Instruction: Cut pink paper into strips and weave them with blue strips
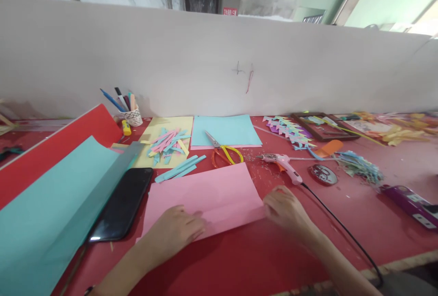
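Note:
A sheet of pink paper (201, 191) lies in front of me, with a narrow folded band along its near edge. My left hand (178, 225) is closed at the near left part of the sheet, fingers bent and pressed on the band. At the sheet's near right corner, my right hand (284, 207) pinches the paper between thumb and fingers. Just beyond the sheet are scissors (219, 145) with red and yellow handles and some blue paper strips (181, 168). A pink glue gun (284, 164) lies beyond my right hand.
On the left are a black phone (123, 205), large blue paper (58, 209) and a pen cup (133, 116). Cut strips (169, 143) lie on yellow paper (150, 127), beside blue sheets (226, 129). At right are a round tin (322, 174), a purple device (410, 202) and the glue gun's cord (342, 223).

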Demonstrator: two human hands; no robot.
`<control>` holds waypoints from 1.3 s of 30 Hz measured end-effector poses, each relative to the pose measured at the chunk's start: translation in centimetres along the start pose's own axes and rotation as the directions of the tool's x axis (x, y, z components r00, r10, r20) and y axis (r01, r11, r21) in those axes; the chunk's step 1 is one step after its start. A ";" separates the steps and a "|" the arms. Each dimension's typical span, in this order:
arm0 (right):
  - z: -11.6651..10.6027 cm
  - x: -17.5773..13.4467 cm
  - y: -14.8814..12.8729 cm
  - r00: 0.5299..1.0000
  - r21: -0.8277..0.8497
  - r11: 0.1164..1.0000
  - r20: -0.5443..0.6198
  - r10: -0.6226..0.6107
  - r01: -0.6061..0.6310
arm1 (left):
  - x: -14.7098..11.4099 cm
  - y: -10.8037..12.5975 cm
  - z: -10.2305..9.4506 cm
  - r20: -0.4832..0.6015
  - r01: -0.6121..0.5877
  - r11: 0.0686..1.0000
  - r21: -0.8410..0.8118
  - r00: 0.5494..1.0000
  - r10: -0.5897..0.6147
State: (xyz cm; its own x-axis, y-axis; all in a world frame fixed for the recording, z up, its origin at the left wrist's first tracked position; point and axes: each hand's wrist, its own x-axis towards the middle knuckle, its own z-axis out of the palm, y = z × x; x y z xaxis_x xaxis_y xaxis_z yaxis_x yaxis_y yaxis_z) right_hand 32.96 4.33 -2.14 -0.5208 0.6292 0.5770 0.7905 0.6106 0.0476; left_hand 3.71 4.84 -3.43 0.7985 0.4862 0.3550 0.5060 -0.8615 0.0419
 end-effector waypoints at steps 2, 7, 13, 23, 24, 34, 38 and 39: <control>-1.0 0.1 0.2 0.996 -0.065 0.995 -0.050 0.069 -0.072 | -0.1 -0.2 -0.3 0.007 -0.006 1.000 0.024 1.000 0.006; -1.4 1.2 -3.6 0.982 0.052 0.987 -0.103 0.157 -0.152 | 0.5 0.2 -1.0 -0.034 -0.077 0.995 0.070 0.996 0.079; 1.1 2.4 -8.0 0.933 0.117 0.993 0.356 -0.055 0.014 | 1.3 1.1 -1.2 -0.041 -0.088 0.990 0.108 0.995 0.093; 1.7 3.0 -7.5 0.937 0.253 0.967 0.327 -0.124 0.039 | 1.0 2.2 0.8 -0.141 -0.029 0.977 0.212 0.988 0.059; 1.4 2.9 -7.2 0.943 0.271 0.962 0.315 -0.111 0.023 | 0.6 1.8 0.5 -0.148 -0.034 0.972 0.234 0.986 0.070; -0.7 0.3 -3.9 0.977 0.212 0.971 0.160 -0.143 0.108 | -5.6 -1.6 -5.5 -0.121 0.165 0.911 0.377 0.984 -0.128; 0.0 0.0 -5.2 0.955 0.126 0.973 0.206 -0.215 0.192 | -3.7 1.1 -4.1 -0.147 0.288 0.937 0.199 0.954 -0.262; 0.2 0.1 -5.8 0.951 0.108 0.978 0.236 -0.200 0.179 | -2.7 2.1 -3.3 -0.081 0.247 0.958 0.148 0.968 -0.238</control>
State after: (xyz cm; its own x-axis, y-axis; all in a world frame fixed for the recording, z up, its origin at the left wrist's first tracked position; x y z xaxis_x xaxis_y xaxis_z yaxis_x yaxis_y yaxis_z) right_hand 28.27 0.93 -2.51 -0.7296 0.5894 0.3468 0.6448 0.7618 0.0619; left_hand 1.55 1.21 -1.24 0.6263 0.6634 0.4095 0.7302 -0.6831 -0.0100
